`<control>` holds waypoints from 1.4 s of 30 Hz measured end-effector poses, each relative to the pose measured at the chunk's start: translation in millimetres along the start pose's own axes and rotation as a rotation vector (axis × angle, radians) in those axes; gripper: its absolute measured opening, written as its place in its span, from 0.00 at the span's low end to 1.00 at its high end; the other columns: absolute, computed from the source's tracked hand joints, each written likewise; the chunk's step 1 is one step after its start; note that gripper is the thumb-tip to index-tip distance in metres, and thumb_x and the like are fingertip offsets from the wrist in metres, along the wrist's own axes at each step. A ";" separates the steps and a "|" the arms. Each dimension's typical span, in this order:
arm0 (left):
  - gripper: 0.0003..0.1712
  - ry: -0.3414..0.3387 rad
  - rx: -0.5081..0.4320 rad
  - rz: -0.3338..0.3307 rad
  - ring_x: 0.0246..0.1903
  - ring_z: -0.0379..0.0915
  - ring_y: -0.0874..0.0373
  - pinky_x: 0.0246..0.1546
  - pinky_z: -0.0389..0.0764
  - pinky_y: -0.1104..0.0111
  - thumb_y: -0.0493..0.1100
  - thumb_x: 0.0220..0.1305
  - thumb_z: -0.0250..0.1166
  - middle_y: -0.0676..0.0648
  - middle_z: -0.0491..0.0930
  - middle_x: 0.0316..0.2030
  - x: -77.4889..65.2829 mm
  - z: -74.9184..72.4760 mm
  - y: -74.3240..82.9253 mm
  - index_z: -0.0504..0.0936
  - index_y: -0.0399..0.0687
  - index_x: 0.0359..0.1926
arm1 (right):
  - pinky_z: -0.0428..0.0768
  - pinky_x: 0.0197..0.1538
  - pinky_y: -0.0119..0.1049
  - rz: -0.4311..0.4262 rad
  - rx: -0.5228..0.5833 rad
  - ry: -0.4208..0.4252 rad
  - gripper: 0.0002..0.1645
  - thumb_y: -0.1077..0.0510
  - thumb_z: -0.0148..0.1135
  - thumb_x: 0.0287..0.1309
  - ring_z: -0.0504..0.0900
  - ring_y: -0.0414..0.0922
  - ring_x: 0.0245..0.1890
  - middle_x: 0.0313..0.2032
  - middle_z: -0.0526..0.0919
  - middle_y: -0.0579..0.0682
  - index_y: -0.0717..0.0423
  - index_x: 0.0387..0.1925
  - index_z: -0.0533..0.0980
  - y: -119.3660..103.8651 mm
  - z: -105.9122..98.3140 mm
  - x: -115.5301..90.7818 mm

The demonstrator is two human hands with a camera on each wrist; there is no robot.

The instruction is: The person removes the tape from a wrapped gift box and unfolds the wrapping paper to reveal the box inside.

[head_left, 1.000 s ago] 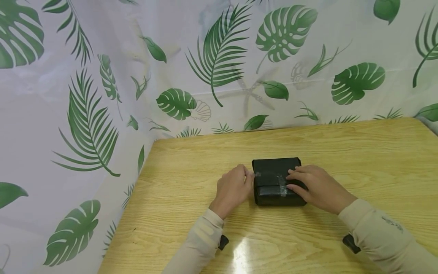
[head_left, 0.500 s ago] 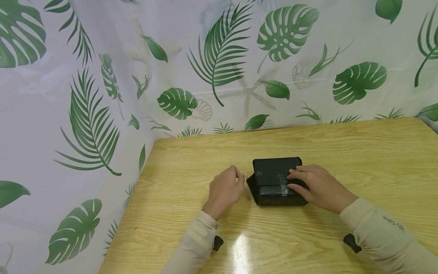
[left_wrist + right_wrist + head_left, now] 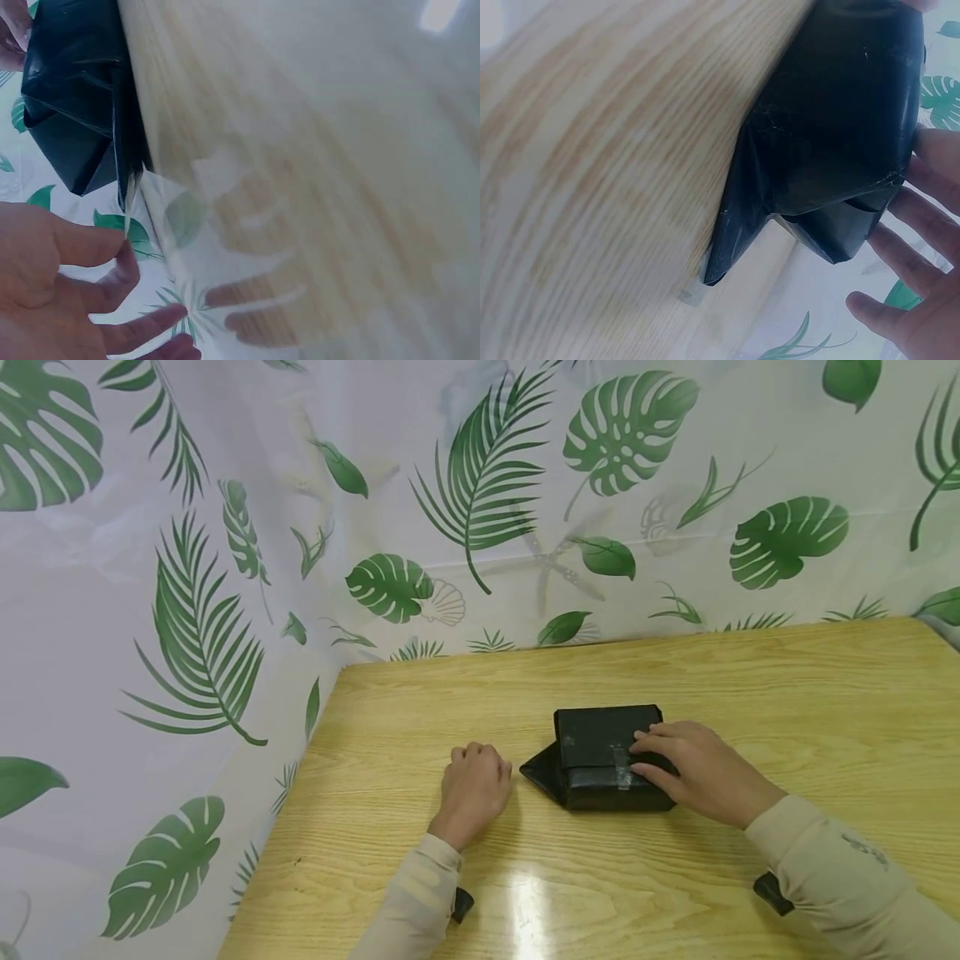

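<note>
A package wrapped in black plastic (image 3: 603, 735) lies on the table, with a strip of clear tape across its top. Its left end flap (image 3: 543, 773) sticks out as a triangle. Just left of that point is my left hand (image 3: 472, 789); in the left wrist view its thumb and index finger pinch a thin strip of clear tape (image 3: 130, 199) attached to the flap's tip. My right hand (image 3: 693, 772) rests on the package's right side, fingers extended against the wrapping. Folded plastic juts out at the right end too, with clear tape (image 3: 693, 292) at its tip.
The package rests on a wood-grain table (image 3: 787, 710). A white curtain printed with green leaves (image 3: 480, 493) hangs behind the table and along its left side. Dark wrist devices (image 3: 772, 893) show under both sleeves.
My left hand has moved left and slightly down, away from the package. The left end flap has come away from the side and swung outward. The right hand stays put.
</note>
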State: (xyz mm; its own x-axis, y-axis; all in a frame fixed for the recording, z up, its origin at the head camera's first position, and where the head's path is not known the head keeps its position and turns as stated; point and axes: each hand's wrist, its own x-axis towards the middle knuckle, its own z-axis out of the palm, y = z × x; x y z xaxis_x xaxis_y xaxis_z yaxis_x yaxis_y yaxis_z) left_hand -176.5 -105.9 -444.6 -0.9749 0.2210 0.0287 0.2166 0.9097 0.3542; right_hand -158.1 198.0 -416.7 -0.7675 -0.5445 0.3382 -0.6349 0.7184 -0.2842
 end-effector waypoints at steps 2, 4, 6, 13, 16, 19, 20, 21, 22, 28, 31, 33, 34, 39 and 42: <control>0.15 -0.015 0.010 -0.002 0.54 0.70 0.37 0.48 0.77 0.52 0.44 0.77 0.58 0.36 0.78 0.51 0.2 1.5 -1.5 0.79 0.45 0.30 | 0.77 0.55 0.62 0.003 -0.001 -0.003 0.14 0.60 0.72 0.60 0.81 0.64 0.54 0.53 0.84 0.65 0.63 0.46 0.85 0.1 0.4 -0.1; 0.14 -0.036 0.027 -0.004 0.58 0.68 0.35 0.52 0.75 0.50 0.44 0.77 0.57 0.33 0.75 0.58 0.6 2.7 -2.7 0.80 0.45 0.32 | 0.77 0.55 0.62 0.006 -0.002 -0.003 0.14 0.60 0.72 0.60 0.81 0.64 0.54 0.53 0.83 0.66 0.63 0.46 0.85 0.0 0.4 -0.1; 0.15 -0.063 0.038 -0.008 0.60 0.65 0.35 0.55 0.73 0.49 0.44 0.78 0.55 0.33 0.73 0.61 1.2 3.5 -3.7 0.80 0.45 0.33 | 0.77 0.55 0.62 0.004 0.001 0.002 0.14 0.60 0.72 0.60 0.81 0.64 0.54 0.53 0.83 0.66 0.63 0.46 0.85 -0.1 0.4 -0.3; 0.07 -0.031 0.155 0.076 0.56 0.70 0.41 0.52 0.75 0.54 0.45 0.74 0.61 0.39 0.77 0.55 0.3 -12.3 12.6 0.79 0.48 0.37 | 0.77 0.55 0.62 0.006 0.056 -0.037 0.15 0.59 0.71 0.62 0.79 0.65 0.55 0.54 0.82 0.66 0.61 0.49 0.84 4.3 -1.9 -0.4; 0.10 0.024 0.156 0.274 0.60 0.72 0.46 0.57 0.76 0.57 0.47 0.74 0.62 0.43 0.77 0.58 4.1 -27.2 35.9 0.80 0.49 0.50 | 0.77 0.56 0.61 0.051 0.119 -0.091 0.17 0.58 0.71 0.62 0.78 0.64 0.56 0.56 0.81 0.64 0.62 0.51 0.82 7.3 -7.3 -0.2; 0.20 -0.020 0.129 0.505 0.68 0.66 0.50 0.67 0.69 0.62 0.50 0.76 0.60 0.45 0.73 0.66 10.1 -35.8 57.2 0.78 0.48 0.62 | 0.78 0.55 0.59 0.085 0.159 -0.112 0.18 0.58 0.72 0.61 0.79 0.62 0.56 0.56 0.81 0.63 0.62 0.51 0.82 8.6 -11.1 0.6; 0.22 -0.060 0.119 0.556 0.71 0.63 0.50 0.70 0.65 0.63 0.51 0.75 0.60 0.45 0.71 0.69 11.9 -36.1 62.3 0.77 0.48 0.65 | 0.79 0.55 0.59 0.087 0.164 -0.113 0.19 0.58 0.72 0.61 0.80 0.62 0.55 0.55 0.81 0.63 0.62 0.51 0.82 8.4 -11.4 0.9; 0.25 -0.100 0.119 0.592 0.73 0.60 0.51 0.72 0.61 0.64 0.52 0.75 0.61 0.45 0.68 0.71 13.6 -35.7 66.6 0.76 0.48 0.66 | 0.79 0.55 0.59 0.087 0.167 -0.112 0.19 0.58 0.73 0.61 0.80 0.61 0.54 0.55 0.80 0.63 0.63 0.51 0.82 8.2 -11.3 1.2; 0.27 -0.138 0.126 0.617 0.74 0.57 0.52 0.73 0.58 0.65 0.53 0.74 0.61 0.44 0.65 0.73 15.5 -34.0 69.9 0.76 0.47 0.68 | 0.79 0.55 0.59 0.087 0.169 -0.110 0.19 0.58 0.73 0.60 0.80 0.62 0.54 0.55 0.80 0.63 0.63 0.51 0.82 7.7 -10.9 1.5; 0.34 -0.263 0.155 0.619 0.75 0.54 0.54 0.73 0.57 0.67 0.56 0.71 0.64 0.44 0.62 0.74 22.7 -21.2 78.6 0.72 0.45 0.71 | 0.78 0.56 0.59 0.098 0.151 -0.102 0.20 0.58 0.73 0.60 0.78 0.62 0.56 0.56 0.79 0.62 0.64 0.51 0.82 5.3 -9.1 2.1; 0.34 -0.279 0.169 0.611 0.75 0.55 0.55 0.72 0.59 0.67 0.56 0.71 0.64 0.46 0.62 0.74 24.3 -16.9 78.2 0.72 0.46 0.72 | 0.78 0.56 0.59 0.080 0.126 -0.080 0.19 0.60 0.74 0.59 0.79 0.61 0.56 0.56 0.79 0.61 0.63 0.51 0.82 3.5 -9.4 1.8; 0.34 -0.275 0.175 0.612 0.74 0.55 0.56 0.72 0.59 0.67 0.56 0.71 0.65 0.46 0.63 0.74 24.7 -15.2 77.0 0.72 0.47 0.72 | 0.80 0.54 0.57 0.040 0.105 -0.047 0.19 0.61 0.75 0.57 0.81 0.59 0.54 0.54 0.81 0.60 0.62 0.49 0.83 1.2 -9.3 1.9; 0.34 -0.271 0.174 0.613 0.74 0.56 0.56 0.72 0.59 0.67 0.56 0.71 0.65 0.47 0.63 0.74 24.8 -14.6 76.4 0.72 0.47 0.71 | 0.81 0.53 0.55 0.008 0.093 -0.024 0.19 0.61 0.76 0.55 0.82 0.58 0.52 0.53 0.81 0.59 0.62 0.48 0.83 0.1 -8.7 2.0; 0.34 -0.251 0.144 0.616 0.74 0.57 0.57 0.71 0.61 0.68 0.56 0.70 0.66 0.48 0.64 0.73 25.2 -13.4 73.3 0.73 0.47 0.71 | 0.85 0.44 0.45 -0.235 0.009 0.100 0.24 0.61 0.83 0.43 0.85 0.49 0.44 0.48 0.84 0.53 0.60 0.45 0.84 -2.6 -3.1 2.2; 0.34 -0.247 0.122 0.619 0.74 0.57 0.57 0.71 0.61 0.68 0.55 0.69 0.67 0.48 0.64 0.73 27.0 -11.6 70.9 0.74 0.48 0.70 | 0.86 0.42 0.45 -0.362 -0.070 0.145 0.29 0.59 0.86 0.36 0.85 0.48 0.42 0.45 0.84 0.53 0.61 0.44 0.84 -2.6 0.5 2.2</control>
State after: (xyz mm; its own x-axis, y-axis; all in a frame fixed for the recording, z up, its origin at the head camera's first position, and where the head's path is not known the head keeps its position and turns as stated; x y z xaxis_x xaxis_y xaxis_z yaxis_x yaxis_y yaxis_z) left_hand -188.1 -39.5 -408.0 -0.6318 0.7747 -0.0272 0.7498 0.6196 0.2323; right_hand -158.1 194.7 -415.6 -0.4716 -0.7049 0.5299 -0.8509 0.5215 -0.0636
